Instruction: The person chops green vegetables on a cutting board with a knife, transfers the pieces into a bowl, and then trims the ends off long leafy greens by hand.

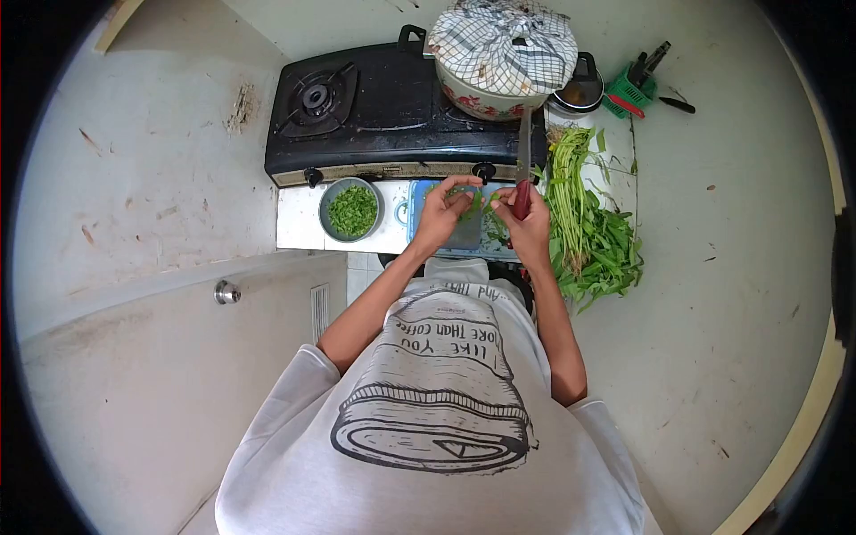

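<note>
My left hand (441, 214) pinches a small green leaf (477, 201) above a blue-edged cutting board (415, 198). In my right hand (530, 227) is a knife (523, 183) with a dark red handle, its blade pointing away from me towards the pot. The right thumb and forefinger also come close to the leaf; whether they grip it too is hard to see. Green scraps (492, 234) lie on the board below my hands. Right of my right hand lies a bunch of leafy greens (580, 205) with long stems. To the left stands a grey bowl (382, 214) of chopped greens (352, 211).
A black gas stove (392, 116) stands behind the board. On its right side sits a flowered pot (486, 105) under a checked cloth (504, 45). A lidded pan (580, 94) and a green basket (629, 94) with knives are at the back right. Walls enclose both sides.
</note>
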Available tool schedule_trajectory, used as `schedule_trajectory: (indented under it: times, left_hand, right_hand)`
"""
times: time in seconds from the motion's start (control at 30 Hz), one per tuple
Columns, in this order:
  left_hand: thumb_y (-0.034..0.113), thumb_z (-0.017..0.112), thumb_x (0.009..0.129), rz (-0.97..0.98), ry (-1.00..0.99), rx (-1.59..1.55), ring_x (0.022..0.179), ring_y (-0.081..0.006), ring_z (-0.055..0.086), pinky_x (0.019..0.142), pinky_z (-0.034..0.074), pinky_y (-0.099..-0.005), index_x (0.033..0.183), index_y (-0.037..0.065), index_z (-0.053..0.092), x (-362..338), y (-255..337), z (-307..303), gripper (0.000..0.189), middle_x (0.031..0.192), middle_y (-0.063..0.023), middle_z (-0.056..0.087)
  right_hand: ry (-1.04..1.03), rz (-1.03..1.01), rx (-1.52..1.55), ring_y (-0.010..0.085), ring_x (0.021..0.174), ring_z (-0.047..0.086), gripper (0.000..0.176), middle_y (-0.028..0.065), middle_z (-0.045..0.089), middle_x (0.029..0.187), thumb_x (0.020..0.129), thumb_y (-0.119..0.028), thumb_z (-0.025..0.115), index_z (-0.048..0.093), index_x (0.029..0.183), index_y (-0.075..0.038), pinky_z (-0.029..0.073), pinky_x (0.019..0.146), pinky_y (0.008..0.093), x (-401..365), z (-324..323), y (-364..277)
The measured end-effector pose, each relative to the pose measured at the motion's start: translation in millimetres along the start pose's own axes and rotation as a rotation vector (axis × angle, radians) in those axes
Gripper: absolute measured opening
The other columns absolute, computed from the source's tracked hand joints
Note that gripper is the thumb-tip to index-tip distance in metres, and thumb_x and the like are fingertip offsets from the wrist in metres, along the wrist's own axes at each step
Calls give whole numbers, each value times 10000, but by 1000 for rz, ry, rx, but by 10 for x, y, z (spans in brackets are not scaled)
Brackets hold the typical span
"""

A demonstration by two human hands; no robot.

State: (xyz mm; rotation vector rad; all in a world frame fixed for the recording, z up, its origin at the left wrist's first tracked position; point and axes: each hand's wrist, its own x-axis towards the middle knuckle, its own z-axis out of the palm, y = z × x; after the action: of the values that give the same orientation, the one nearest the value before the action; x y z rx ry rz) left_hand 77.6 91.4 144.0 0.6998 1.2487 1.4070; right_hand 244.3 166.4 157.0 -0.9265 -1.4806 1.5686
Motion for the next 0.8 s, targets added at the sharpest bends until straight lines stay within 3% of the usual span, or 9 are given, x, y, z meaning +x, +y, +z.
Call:
schedule_trajectory:
  times: [0.2,0.6,0.8]
  left_hand:
    - [16,579,1009,74,-18,67,1105,-136,642,980,497,-320,1280,10,621,-34,44,27,274,1282,-64,661]
    - [-41,618,962,82,19,41,1095,-138,646,989,501,-296,1300,4,621,-135,33,-70,341,1157,-88,689]
    - [19,675,963,-22,-13,-91,1129,-135,638,1009,507,-275,1312,-1,594,-203,40,-201,360,1187,-75,674]
  right_hand:
    - [-37,-25,-172,87,777,611,255,35,669,866,862,-13,779,655,1085,0,503,734,267,-11,107,-9]
    - [-51,-1,-336,98,732,587,242,49,662,833,847,-85,826,623,951,-3,492,687,272,-11,216,10]
    - [-84,17,-180,84,775,569,259,36,653,865,876,-97,814,567,907,-25,479,707,259,-31,253,103]
